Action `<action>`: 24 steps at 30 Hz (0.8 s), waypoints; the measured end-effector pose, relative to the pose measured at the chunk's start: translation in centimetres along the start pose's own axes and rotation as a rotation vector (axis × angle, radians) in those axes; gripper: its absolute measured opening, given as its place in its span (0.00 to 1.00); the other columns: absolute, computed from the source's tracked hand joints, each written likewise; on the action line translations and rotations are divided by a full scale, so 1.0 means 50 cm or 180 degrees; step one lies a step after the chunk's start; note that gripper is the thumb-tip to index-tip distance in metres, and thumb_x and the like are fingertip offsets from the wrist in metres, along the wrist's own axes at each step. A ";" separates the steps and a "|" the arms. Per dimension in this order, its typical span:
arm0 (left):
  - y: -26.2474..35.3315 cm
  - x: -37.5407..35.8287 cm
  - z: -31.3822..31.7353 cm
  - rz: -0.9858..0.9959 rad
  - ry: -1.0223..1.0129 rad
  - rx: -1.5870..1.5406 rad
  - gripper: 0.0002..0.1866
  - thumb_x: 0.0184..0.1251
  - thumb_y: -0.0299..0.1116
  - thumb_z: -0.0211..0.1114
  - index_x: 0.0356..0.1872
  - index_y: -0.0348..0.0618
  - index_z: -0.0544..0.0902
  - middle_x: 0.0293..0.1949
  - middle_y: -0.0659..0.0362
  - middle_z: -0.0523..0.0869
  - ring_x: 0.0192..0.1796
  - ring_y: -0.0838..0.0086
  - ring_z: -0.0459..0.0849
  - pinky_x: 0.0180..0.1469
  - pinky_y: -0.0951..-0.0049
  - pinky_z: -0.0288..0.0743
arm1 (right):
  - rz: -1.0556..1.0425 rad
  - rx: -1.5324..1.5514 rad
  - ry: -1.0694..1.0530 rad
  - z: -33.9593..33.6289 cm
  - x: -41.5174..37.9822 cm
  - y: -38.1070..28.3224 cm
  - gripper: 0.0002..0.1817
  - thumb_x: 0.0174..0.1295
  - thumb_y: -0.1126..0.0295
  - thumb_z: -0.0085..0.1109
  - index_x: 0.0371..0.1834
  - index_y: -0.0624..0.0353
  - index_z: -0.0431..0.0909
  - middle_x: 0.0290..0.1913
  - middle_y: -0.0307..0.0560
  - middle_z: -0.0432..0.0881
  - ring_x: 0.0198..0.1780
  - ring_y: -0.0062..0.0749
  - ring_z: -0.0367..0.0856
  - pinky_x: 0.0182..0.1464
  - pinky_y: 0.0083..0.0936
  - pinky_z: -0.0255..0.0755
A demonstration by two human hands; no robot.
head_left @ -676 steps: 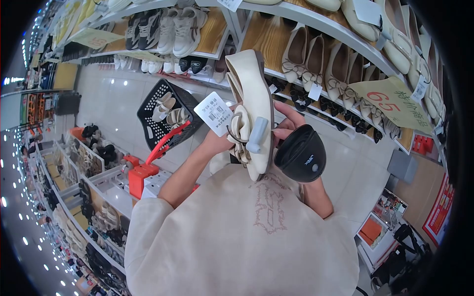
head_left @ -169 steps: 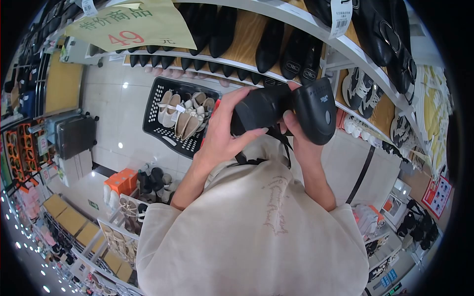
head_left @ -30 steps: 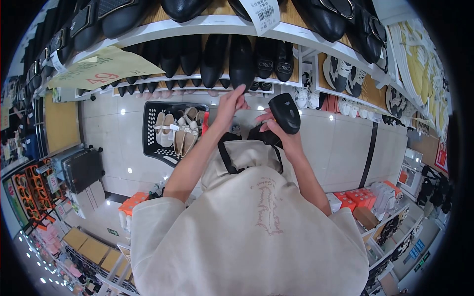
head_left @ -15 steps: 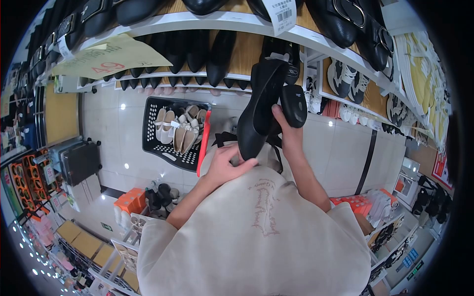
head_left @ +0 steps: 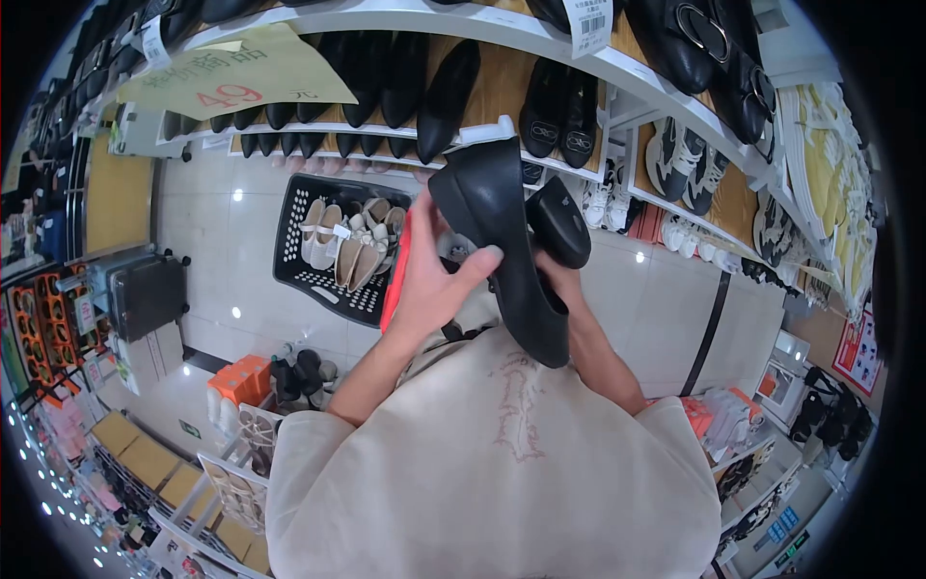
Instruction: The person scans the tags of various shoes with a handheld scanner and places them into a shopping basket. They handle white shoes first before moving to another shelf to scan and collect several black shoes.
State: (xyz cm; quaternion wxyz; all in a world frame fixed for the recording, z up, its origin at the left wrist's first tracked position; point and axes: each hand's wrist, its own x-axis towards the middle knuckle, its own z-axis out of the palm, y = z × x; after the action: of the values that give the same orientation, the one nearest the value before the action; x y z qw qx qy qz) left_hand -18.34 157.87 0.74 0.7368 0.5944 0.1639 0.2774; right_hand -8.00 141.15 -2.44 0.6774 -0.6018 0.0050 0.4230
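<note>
A black shoe point(head_left: 502, 241) hangs in front of my torso, heel up and toe pointing down, its side toward the camera. My left hand point(head_left: 436, 275) is at its heel end, thumb against the side and fingers reaching up behind. Behind and to the right is a second black shoe point(head_left: 559, 224), its sole partly showing. My right hand point(head_left: 561, 278) is closed around that second shoe, most of its fingers hidden by the two shoes.
A black basket point(head_left: 289, 253) with a red handle and several light shoes is on the floor at left. Ahead stands a white-edged shelf point(head_left: 473, 27) of black shoes, with a yellow price sign point(head_left: 275, 72). Sneakers point(head_left: 680, 159) are shelved at right; a dark suitcase point(head_left: 149, 297) stands at far left.
The first shoe has turned over, from its opening showing to its side and heel showing. My left hand has moved from the toe up to the heel end. The second shoe has tilted.
</note>
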 end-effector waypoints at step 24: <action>0.056 0.038 -0.002 -0.0318 0.0264 -0.0185 0.45 0.60 0.35 0.78 0.72 0.31 0.59 0.57 0.50 0.81 0.55 0.75 0.84 0.43 0.80 0.78 | -0.0857 -0.1660 0.0077 0.085 -0.093 -0.118 0.24 0.56 0.69 0.79 0.55 0.60 0.82 0.51 0.41 0.88 0.50 0.23 0.85 0.56 0.25 0.77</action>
State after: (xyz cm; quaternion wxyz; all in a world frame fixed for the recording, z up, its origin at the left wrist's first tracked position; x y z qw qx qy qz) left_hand -17.49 159.50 3.58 0.7592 0.5519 0.2156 0.2694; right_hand -9.72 142.51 5.90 0.5497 -0.7559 -0.1757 0.3091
